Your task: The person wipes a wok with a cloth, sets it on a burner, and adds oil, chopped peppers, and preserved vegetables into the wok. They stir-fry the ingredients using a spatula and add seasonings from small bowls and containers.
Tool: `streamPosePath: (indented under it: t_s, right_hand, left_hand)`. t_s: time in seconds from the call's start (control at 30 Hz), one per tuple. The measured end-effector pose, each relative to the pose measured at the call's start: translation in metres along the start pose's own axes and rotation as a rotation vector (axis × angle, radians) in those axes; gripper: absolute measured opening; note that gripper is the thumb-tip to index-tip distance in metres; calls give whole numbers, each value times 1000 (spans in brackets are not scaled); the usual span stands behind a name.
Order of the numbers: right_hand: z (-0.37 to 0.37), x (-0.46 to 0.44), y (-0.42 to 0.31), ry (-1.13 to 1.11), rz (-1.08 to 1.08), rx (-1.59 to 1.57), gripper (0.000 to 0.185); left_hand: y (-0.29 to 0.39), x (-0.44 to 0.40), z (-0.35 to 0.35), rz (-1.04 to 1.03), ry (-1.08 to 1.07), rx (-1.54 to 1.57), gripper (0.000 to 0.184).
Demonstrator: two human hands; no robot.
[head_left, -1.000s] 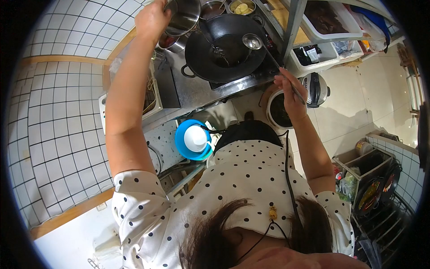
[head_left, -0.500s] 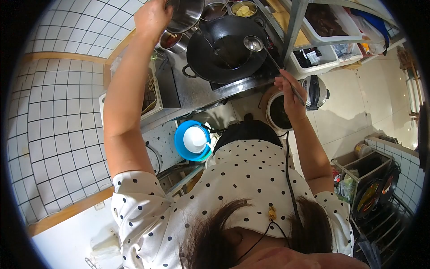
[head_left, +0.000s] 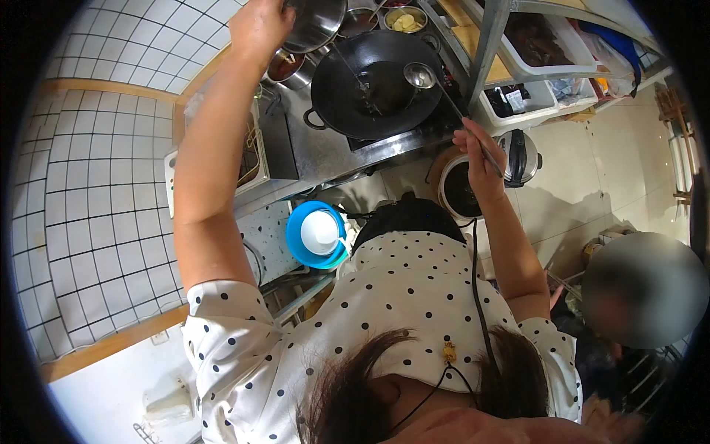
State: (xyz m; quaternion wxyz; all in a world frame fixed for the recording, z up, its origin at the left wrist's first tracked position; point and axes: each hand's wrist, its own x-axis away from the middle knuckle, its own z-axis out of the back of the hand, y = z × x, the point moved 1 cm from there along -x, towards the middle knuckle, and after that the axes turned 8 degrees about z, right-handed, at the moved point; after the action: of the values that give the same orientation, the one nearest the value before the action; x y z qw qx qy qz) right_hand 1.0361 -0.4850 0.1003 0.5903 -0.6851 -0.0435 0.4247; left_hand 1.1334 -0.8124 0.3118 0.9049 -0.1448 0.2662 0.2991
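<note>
My left hand (head_left: 259,28) is closed on a stainless steel pot (head_left: 316,28), tilted at the left rim of a black wok (head_left: 336,96). A thin stream of liquid runs from the pot into the wok, where some liquid lies in the bottom. The pot's grip is partly hidden by my fingers. My right hand (head_left: 481,157) is wrapped round the long handle of a metal ladle (head_left: 420,75). The ladle's bowl hangs over the right side of the wok, apart from the liquid.
Behind the wok are a bowl of pale yellow slices (head_left: 404,20) and a pot of reddish-brown liquid (head_left: 358,22). Metal shelving (head_left: 485,55) stands close on the right. Below the counter are a blue bucket (head_left: 294,235) and a pressure cooker (head_left: 521,155). Another person (head_left: 592,366) is at lower right.
The steel pot and my left hand have shifted slightly right and down in view while liquid keeps running. Another person has come into view at lower right. The ladle has barely moved.
</note>
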Motion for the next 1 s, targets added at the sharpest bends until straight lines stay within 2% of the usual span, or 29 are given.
streamPosePath:
  t_s: [0.13,0.2,0.27,0.4,0.43,0.6,0.8,0.97,1.0]
  right_hand:
    - [-2,4,1,34,-99,-85,27]
    - [-1,-1,-3,89,-229,-210,30]
    - [1,-9,-8,138,-283,-316,33]
    - [-4,-41,-21,139,-208,-487,40]
    - [-9,-50,-28,118,-183,-527,41]
    - [-64,-87,-59,-170,-199,-588,45]
    - [-143,-55,-74,-571,-228,-511,32]
    - [-185,-12,-70,-913,-357,-338,17]
    - [-192,-4,-65,-983,-393,-216,16]
  left_hand:
    - [-19,15,-28,153,-33,140,20]
    - [-41,30,-58,221,-22,271,19]
    - [-67,55,-99,472,-122,610,15]
    - [-69,100,-110,960,-257,1283,16]
    - [-66,110,-104,989,-258,1350,17]
    - [-55,168,-60,1136,-154,1583,22]
    - [-64,277,-7,1296,27,1643,21]
    - [-56,383,-32,1553,128,1648,19]
    - [-51,399,-44,1579,105,1675,18]
